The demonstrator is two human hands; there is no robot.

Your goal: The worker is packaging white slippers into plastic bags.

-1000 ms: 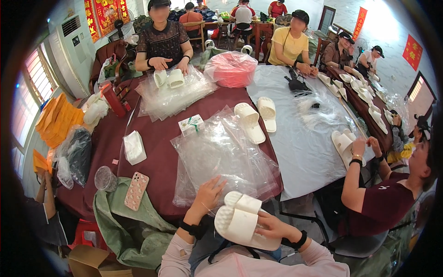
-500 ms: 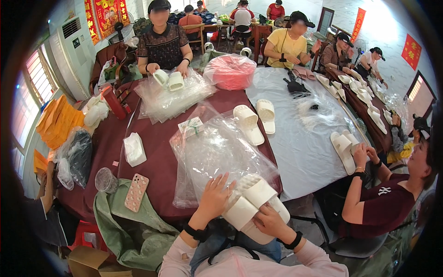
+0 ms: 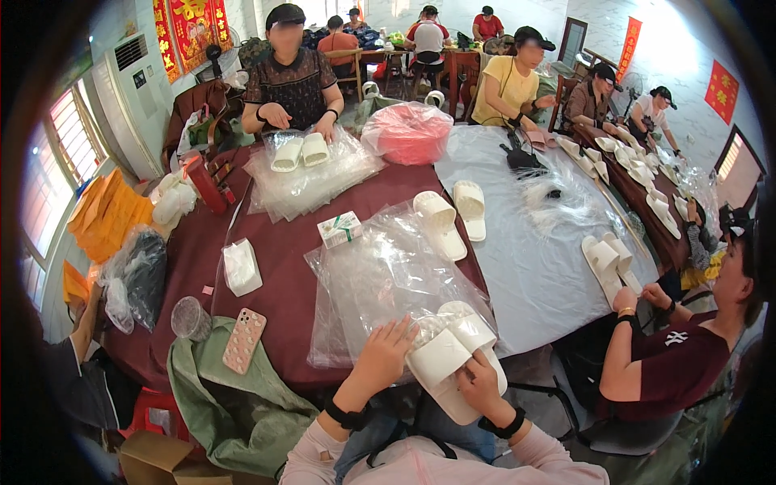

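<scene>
Head: R hand gripping wht slippers, L hand extended, hold unclear; lettered banner

- A small workshop, by the look of it, in a room with domestic touches.
- Several people sit around a cloth-covered bench, others at benches behind.
- Many white slippers and stacked clear bags lie out.
- Floor-standing air conditioner, red wall hangings, wooden chair.
</scene>
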